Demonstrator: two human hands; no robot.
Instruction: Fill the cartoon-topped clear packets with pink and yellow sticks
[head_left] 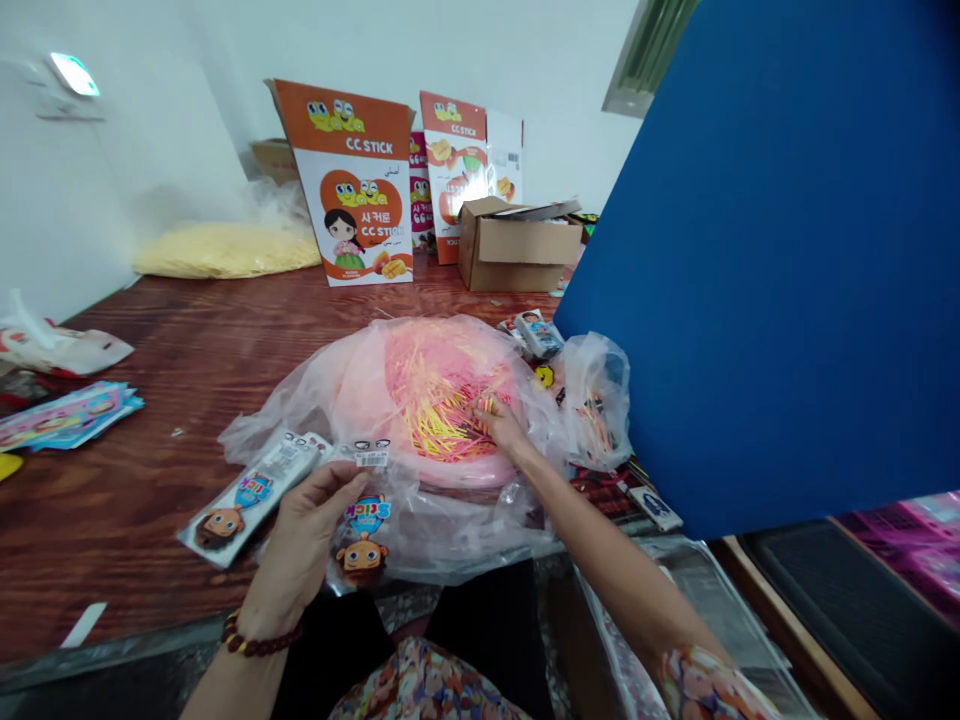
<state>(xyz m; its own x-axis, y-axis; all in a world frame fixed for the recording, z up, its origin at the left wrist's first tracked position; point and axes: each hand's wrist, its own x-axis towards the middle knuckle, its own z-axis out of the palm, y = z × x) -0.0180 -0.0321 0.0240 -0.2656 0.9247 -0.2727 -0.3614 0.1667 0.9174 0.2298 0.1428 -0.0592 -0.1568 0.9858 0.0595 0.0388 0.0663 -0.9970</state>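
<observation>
My left hand (319,525) pinches the edge of a clear printed pouch (364,530) with a cartoon face and a barcode label. Beside it on the table lies a stack of similar printed pouches (259,495). My right hand (499,424) is in among a heap of thin pink and yellow sticks (442,410), its fingers closed around a few of them. The heap lies in a large open clear plastic bag (296,400), whose loose edges spread over the table in front of me.
A clear bag (596,400) and small packets (538,333) sit right of the heap, against a tall blue panel (765,270). Printed cartons (360,185), an open brown box (517,245) and a yellow bag (229,250) stand behind. Blue packets (71,415) lie at left.
</observation>
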